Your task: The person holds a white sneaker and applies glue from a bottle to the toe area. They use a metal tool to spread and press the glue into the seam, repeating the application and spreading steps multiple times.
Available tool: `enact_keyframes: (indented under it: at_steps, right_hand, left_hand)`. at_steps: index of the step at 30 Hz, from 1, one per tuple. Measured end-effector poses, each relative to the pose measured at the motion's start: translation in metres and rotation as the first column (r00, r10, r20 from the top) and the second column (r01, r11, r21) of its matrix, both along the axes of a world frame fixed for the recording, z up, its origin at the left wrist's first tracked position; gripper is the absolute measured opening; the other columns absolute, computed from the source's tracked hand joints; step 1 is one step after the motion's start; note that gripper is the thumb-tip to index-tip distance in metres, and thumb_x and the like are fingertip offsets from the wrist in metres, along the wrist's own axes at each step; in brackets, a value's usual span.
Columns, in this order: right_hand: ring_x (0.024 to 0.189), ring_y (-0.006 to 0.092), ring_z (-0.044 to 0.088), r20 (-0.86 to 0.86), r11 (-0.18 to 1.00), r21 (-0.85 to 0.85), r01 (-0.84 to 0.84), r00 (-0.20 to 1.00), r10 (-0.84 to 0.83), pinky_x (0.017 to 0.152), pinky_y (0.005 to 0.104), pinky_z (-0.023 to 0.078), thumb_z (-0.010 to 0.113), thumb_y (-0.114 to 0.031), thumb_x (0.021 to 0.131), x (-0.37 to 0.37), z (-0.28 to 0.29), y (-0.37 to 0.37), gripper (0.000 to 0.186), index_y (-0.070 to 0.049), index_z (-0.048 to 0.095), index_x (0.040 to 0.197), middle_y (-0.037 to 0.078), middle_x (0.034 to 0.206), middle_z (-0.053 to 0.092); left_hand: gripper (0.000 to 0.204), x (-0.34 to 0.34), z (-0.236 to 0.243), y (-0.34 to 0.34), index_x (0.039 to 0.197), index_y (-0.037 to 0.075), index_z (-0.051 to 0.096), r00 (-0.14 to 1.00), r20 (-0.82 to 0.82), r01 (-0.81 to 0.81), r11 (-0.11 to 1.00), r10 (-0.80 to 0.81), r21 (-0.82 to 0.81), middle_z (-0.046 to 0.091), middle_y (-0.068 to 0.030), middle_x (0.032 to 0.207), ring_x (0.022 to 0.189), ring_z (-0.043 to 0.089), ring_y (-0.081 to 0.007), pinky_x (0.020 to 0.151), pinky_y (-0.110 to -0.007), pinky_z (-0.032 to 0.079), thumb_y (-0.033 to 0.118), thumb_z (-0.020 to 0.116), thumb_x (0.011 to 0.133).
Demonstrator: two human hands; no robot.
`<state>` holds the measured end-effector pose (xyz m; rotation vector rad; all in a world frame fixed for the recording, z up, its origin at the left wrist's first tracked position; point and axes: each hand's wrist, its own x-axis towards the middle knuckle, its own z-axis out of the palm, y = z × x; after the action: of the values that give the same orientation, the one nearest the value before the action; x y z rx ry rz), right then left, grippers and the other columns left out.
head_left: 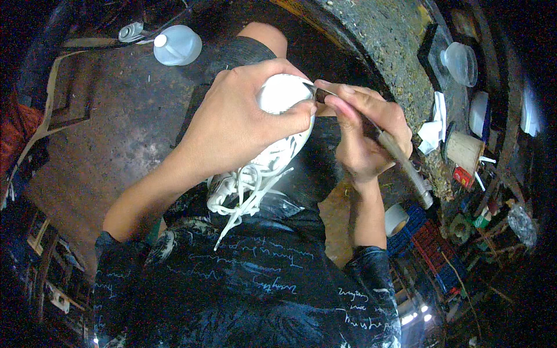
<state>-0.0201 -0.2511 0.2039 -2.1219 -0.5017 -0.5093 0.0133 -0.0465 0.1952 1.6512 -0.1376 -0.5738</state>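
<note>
A white sneaker (284,93) with loose white laces (246,185) is held over my lap, its toe pointing up and away from me. My left hand (238,110) is closed around the toe, the thumb and fingers pressing on both sides. My right hand (371,127) grips a slim knife-like tool (405,168), its pale handle sticking out to the lower right. The tool's thin metal end meets the right edge of the shoe's toe, close to my left thumb tip. My fingers partly cover the tool's middle. The sole's underside is hidden.
A translucent plastic jug (181,45) stands on the stained floor at the far left. To the right runs a rough ledge (383,35) with white scraps (432,127), a clear plastic container (461,64) and a small red box (462,177). A tape roll (396,220) lies near my right forearm.
</note>
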Motion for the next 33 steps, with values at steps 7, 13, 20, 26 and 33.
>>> enact_keyframes:
  at_steps: [7,13,20,26,33]
  right_hand:
    - [0.086,0.0313,0.081,0.059,0.990,0.109,-0.089,0.995,0.083,0.076,0.0410,0.066,0.088,0.004,0.082,0.007,0.002,-0.001,0.024,-0.001,0.074,0.100,0.018,0.093,0.081]
    - [0.092,0.0329,0.082,0.092,0.996,0.055,-0.074,0.993,0.068,0.079,0.0414,0.067,0.086,0.003,0.084,-0.001,0.005,0.001,0.028,-0.002,0.072,0.108,0.019,0.097,0.081]
    - [0.087,0.0370,0.081,0.096,0.995,-0.004,-0.100,0.990,0.100,0.078,0.0461,0.065,0.078,-0.001,0.094,-0.001,0.007,-0.002,0.023,-0.002,0.069,0.115,0.025,0.099,0.080]
    - [0.086,0.0324,0.082,0.122,0.994,-0.003,-0.109,0.987,0.109,0.073,0.0399,0.067,0.086,0.003,0.085,0.001,0.008,-0.002,0.028,0.000,0.071,0.108,0.019,0.093,0.081]
    - [0.084,0.0326,0.081,0.114,0.993,-0.056,-0.108,0.987,0.114,0.070,0.0396,0.066,0.086,0.002,0.085,0.001,0.013,-0.002,0.028,0.000,0.071,0.109,0.019,0.091,0.080]
  left_hand:
    - [0.036,0.012,0.002,0.013,0.119,0.000,0.072,0.988,-0.029,0.143,0.963,-0.154,-0.230,0.075,-0.0075,0.095,0.089,0.072,-0.0150,0.081,-0.031,0.057,0.029,0.077,0.098]
    - [0.031,0.014,0.001,0.016,0.124,0.001,0.069,0.964,-0.086,0.193,0.886,-0.250,-0.422,0.073,-0.0028,0.102,0.094,0.066,-0.0099,0.084,-0.028,0.054,0.027,0.067,0.107]
    - [0.034,0.015,0.001,0.018,0.123,0.001,0.069,0.963,0.009,0.262,0.928,-0.269,-0.264,0.074,-0.0114,0.096,0.090,0.069,-0.0156,0.083,-0.033,0.055,0.029,0.069,0.104]
    - [0.035,0.016,0.001,0.017,0.123,0.000,0.068,0.957,0.029,0.286,0.925,-0.288,-0.252,0.074,-0.0135,0.098,0.090,0.070,-0.0185,0.084,-0.035,0.055,0.029,0.068,0.104]
    - [0.037,0.016,0.001,0.017,0.124,-0.001,0.068,0.954,0.071,0.301,0.925,-0.292,-0.233,0.074,-0.0154,0.098,0.091,0.071,-0.0203,0.084,-0.035,0.055,0.030,0.068,0.104]
